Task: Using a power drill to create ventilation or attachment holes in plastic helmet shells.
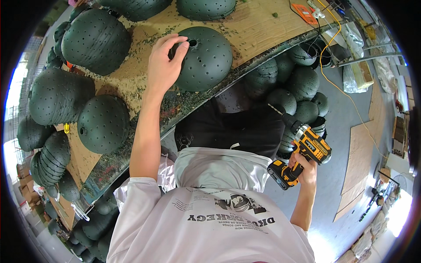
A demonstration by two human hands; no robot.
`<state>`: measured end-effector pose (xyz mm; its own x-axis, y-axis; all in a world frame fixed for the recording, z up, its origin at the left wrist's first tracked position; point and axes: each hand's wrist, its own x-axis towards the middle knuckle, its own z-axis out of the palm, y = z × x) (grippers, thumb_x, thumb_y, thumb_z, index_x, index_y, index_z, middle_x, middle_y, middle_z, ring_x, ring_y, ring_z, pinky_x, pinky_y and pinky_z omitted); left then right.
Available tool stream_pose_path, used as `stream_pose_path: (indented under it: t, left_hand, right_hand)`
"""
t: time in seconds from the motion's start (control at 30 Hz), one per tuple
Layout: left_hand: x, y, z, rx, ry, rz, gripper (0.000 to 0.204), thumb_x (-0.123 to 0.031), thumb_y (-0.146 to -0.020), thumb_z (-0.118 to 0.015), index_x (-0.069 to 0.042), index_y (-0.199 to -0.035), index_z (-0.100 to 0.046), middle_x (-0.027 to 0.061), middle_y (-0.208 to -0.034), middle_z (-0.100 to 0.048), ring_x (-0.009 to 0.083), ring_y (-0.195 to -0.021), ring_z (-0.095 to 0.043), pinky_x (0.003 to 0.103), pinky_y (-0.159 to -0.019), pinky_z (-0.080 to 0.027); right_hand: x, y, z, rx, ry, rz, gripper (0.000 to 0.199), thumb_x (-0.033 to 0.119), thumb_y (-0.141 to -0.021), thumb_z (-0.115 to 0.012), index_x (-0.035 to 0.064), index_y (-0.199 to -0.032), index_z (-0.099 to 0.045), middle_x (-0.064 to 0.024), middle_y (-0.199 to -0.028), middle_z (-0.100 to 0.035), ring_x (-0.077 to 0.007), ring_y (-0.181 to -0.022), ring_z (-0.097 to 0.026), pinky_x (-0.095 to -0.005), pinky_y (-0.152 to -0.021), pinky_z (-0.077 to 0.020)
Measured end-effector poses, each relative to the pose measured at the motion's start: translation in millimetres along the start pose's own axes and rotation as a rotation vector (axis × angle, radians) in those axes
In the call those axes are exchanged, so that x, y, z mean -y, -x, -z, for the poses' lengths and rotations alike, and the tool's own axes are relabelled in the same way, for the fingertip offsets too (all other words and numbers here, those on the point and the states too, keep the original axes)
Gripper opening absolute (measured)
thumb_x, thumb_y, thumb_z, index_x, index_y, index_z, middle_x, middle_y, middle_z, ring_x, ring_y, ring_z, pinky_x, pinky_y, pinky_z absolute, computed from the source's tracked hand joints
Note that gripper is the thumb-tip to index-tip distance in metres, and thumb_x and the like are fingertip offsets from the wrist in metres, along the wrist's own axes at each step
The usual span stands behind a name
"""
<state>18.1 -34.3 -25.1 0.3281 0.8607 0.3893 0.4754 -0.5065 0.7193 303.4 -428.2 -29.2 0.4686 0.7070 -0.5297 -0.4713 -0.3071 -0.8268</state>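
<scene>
My left hand (pixel 166 61) holds a dark green plastic dome (pixel 206 65) at its left side, thumb and curled fingers close to the larger hole at its top. Small holes dot the whole dome, which lies with its rounded side up near the worktable's edge. In my right hand (pixel 305 167) is a yellow and black cordless drill (pixel 309 147), gripped by its handle. It is off the table at my right side, apart from the dome. Its thin bit points up and to the left.
Stacked perforated domes (pixel 96 41) crowd the left of the worktable (pixel 258 26), with dark green shavings scattered over it. More domes (pixel 302 83) lie in a pile beyond the table edge. A yellow cord (pixel 346 94) runs across the floor beside cardboard sheets (pixel 357 153).
</scene>
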Motion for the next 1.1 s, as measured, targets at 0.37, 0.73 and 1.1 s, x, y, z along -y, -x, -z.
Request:
stream_pose_path:
  t: [0.37, 0.73, 1.1]
  left_hand:
    - [-6, -13, -7, 0.040, -0.079, -0.044, 0.034, -0.028, -0.085, -0.085, -0.006, -0.108, -0.075, 0.0098, -0.125, -0.071, 0.0248, -0.116, -0.067, 0.036, -0.101, -0.051]
    - [-12, -18, 8, 0.130, -0.015, -0.087, 0.028, -0.022, -0.090, -0.080, -0.007, -0.113, -0.076, 0.0071, -0.129, -0.071, 0.0226, -0.120, -0.066, 0.037, -0.106, -0.048]
    - [-4, -33, 30, 0.325, 0.000, -0.215, 0.027, -0.012, -0.098, -0.067, -0.008, -0.124, -0.071, 0.0067, -0.139, -0.065, 0.0260, -0.130, -0.060, 0.037, -0.113, -0.043]
  right_hand:
    - [-20, 5, 0, 0.006, 0.201, 0.089, 0.030, -0.004, -0.085, -0.072, -0.0030, -0.115, -0.069, -0.0060, -0.083, -0.066, -0.0124, -0.061, -0.058, -0.0261, -0.058, -0.0450]
    - [-28, 7, 1, 0.109, 0.304, 0.197, 0.020, -0.004, -0.085, -0.074, 0.0001, -0.104, -0.071, -0.0022, -0.080, -0.068, -0.0099, -0.062, -0.059, -0.0266, -0.057, -0.0487]
    - [-8, 12, -6, 0.095, 0.508, 0.351, 0.021, -0.002, -0.081, -0.078, 0.0014, -0.101, -0.075, -0.0046, -0.090, -0.074, -0.0150, -0.074, -0.068, -0.0314, -0.069, -0.0561]
